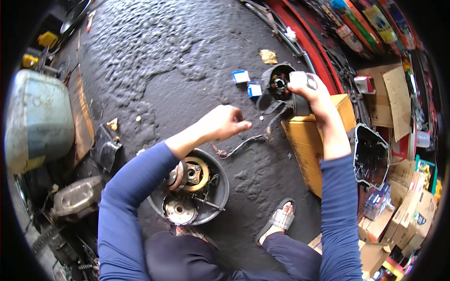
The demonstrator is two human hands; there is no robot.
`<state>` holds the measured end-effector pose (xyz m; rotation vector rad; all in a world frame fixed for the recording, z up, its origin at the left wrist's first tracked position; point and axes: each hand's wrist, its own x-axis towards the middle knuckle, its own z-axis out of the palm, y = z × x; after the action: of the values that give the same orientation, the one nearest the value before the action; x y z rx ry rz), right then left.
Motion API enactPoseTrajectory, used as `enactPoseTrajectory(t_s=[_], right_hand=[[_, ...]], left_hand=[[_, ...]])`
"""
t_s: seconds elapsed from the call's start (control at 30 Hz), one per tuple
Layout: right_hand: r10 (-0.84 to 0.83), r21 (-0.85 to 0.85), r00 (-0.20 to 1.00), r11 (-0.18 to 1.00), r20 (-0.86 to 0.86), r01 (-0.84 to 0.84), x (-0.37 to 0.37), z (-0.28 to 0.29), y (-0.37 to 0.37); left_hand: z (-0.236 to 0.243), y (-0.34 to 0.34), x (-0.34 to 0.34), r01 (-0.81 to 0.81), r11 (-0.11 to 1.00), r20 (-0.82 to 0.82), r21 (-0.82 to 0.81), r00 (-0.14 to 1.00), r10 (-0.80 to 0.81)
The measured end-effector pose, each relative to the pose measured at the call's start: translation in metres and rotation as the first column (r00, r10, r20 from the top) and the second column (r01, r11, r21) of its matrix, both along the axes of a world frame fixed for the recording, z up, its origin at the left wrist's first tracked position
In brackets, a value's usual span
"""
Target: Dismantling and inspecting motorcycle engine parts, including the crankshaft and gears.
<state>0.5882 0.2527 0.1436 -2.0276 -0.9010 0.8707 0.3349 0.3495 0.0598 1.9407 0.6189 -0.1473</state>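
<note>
My right hand [315,96] is closed on a small whitish piece [298,77], whose kind I cannot make out. It is beside and above a dark engine cover [280,84] with a ring of coils inside. A wire lead [246,140] with a connector trails from near the cover toward my left. My left hand [224,123] hangs over the dark floor, fingers curled, thumb apart, with nothing visible in it. Below it, a round grey basin [222,196] holds a clutch basket, a gold-coloured ring part [199,174] and a round metal plate [180,209].
Two small blue-and-white boxes [241,77] and a crumpled tan scrap [268,56] lie by the cover. To the right are a cardboard box [304,154], a dark engine casing [371,154] and a red rail [323,51]. A large grey-green container [40,122] stands left.
</note>
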Motion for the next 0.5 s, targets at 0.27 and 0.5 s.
enactPoseTrajectory(t_s=[0.27, 0.5], right_hand=[[0.152, -0.374, 0.774, 0.92, 0.614, 0.116, 0.003, -0.043, 0.044], [0.114, -0.285, 0.694, 0.949, 0.711, 0.136, 0.005, -0.077, 0.048]], left_hand=[[0.077, -0.104, -0.266, -0.67, 0.583, 0.253, -0.459, 0.53, 0.809], [0.015, -0.226, -0.34, -0.871, 0.08, -0.037, -0.485, 0.112, 0.993]])
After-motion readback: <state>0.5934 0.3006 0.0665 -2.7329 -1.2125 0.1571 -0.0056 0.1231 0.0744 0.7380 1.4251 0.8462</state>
